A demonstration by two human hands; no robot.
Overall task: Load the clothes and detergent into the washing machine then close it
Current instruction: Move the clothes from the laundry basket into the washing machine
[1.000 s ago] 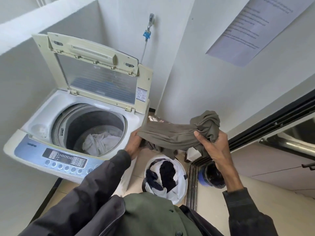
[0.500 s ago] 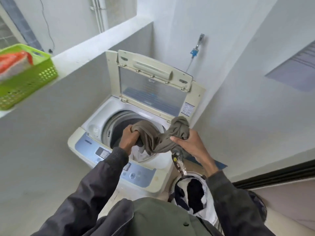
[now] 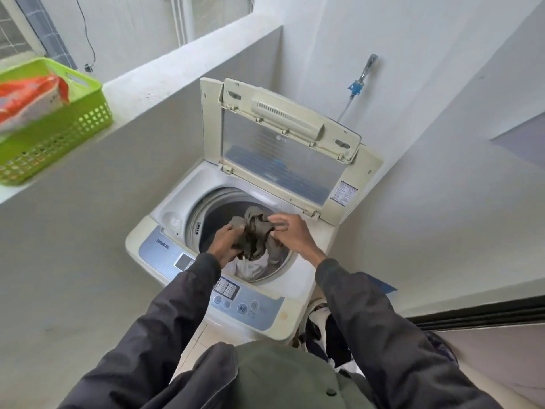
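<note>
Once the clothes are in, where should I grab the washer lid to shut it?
Grip the lid by the cream handle bar along its upper free edge, reaching from the front over the drum. The lid stands open, hinged at the rear, so that edge likely gives most leverage to pull it forward and down.

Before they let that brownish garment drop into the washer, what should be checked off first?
1. Lid propped open: ok.
2. Garment over the drum opening: ok.
3. Left hand grips garment: ok.
4. Right hand grip on garment: cannot tell, fingers blurred.
5. Room in drum above white clothes: ok.
6. Detergent in machine: cannot tell; orange bag sits in green basket.
</note>
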